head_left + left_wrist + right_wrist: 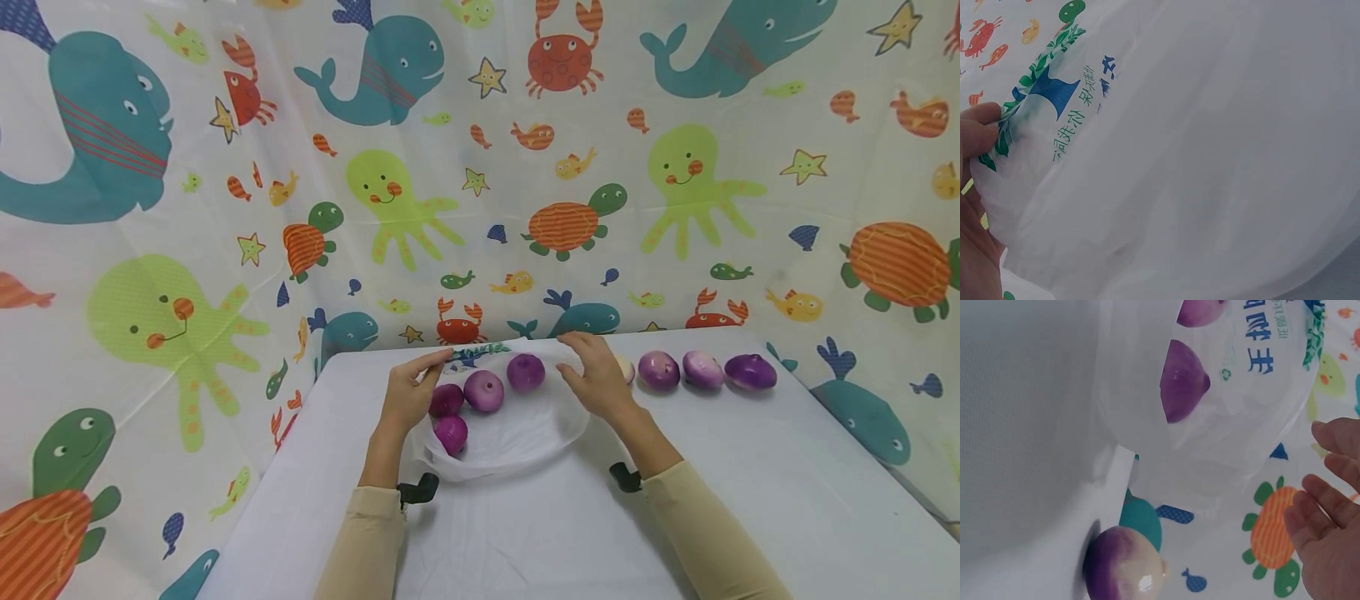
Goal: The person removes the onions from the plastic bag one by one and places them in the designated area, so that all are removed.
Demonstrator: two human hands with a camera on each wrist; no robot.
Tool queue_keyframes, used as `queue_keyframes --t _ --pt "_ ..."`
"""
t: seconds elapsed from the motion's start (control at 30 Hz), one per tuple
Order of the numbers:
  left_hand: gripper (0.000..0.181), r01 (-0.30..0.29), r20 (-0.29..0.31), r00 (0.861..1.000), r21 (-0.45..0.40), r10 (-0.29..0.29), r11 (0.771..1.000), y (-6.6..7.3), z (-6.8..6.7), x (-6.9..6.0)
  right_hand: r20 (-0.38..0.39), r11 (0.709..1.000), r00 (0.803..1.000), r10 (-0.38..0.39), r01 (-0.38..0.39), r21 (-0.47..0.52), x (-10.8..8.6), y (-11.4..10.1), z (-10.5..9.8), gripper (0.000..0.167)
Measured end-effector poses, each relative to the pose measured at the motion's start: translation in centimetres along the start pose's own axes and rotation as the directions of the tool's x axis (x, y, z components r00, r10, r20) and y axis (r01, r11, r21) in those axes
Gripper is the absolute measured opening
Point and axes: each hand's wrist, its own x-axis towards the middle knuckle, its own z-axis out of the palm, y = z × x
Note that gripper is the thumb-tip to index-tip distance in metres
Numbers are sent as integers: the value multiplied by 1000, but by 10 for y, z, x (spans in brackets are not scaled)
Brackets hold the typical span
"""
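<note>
A translucent white plastic bag (491, 475) with green and blue print lies open on the table, several purple onions (483, 391) inside it. My left hand (411, 392) pinches the bag's printed rim between thumb and fingers, as the left wrist view also shows in the bag (1179, 156). At the bag's right side, my right hand (597, 379) is raised with its fingers apart and slightly bent. The right wrist view shows this hand (1329, 512) holding nothing, a small gap from the bag's edge. An onion (1184, 381) shows through the bag there.
Several more onions (702, 370) stand in a row on the white table (720, 467), right of my right hand, which partly hides the nearest one. A curtain (480, 125) printed with sea animals hangs behind the table and along its sides.
</note>
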Motion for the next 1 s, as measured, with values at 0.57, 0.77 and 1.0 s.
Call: queue_keyframes --t 0.57,0.77,1.0 --pt "29 -12 -5 1000 15 12 1000 -27 3 4 134 1000 991 0 -1 5 -3 -6 15 41" --pt "30 -38 -12 999 17 38 999 -40 2 4 149 999 988 -43 44 -4 -6 -9 23 39" --pt "30 -49 -4 999 45 49 998 -39 2 5 220 997 974 -61 68 -27 -8 -10 34 45"
